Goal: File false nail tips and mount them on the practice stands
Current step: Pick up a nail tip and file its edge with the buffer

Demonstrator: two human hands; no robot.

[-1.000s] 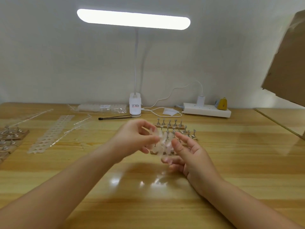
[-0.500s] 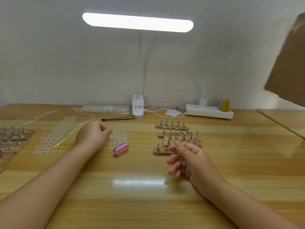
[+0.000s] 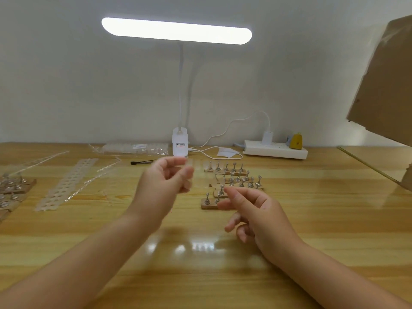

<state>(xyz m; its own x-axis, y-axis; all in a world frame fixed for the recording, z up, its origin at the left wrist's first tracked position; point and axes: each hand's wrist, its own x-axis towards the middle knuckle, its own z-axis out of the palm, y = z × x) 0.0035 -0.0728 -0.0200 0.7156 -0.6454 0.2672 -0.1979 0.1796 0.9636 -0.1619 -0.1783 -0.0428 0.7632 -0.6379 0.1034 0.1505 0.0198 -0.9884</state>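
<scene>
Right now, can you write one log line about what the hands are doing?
left hand: lifted, pinching clear nail-tip strip | right hand: loose, empty, beside practice stands | mounting: not yet

White wall (image 3: 66, 74) — lit lamp (image 3: 176, 30) — wooden table (image 3: 200, 275).

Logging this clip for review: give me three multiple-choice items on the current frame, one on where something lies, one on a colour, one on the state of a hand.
1. Where does the power strip lie?
A. far edge of the table, right of the lamp base
B. near edge, by the arms
C. far left corner

2. What colour is the small object on the strip's right end?
A. blue
B. yellow
C. red

3. What is the right hand doing?
A. gripping a file
B. pressing a stand
C. holding nothing, fingers loosely curled

Answers: 1 A, it sits by the wall; 2 B, plainly yellow; 3 C, nothing lies between its fingers.
</scene>
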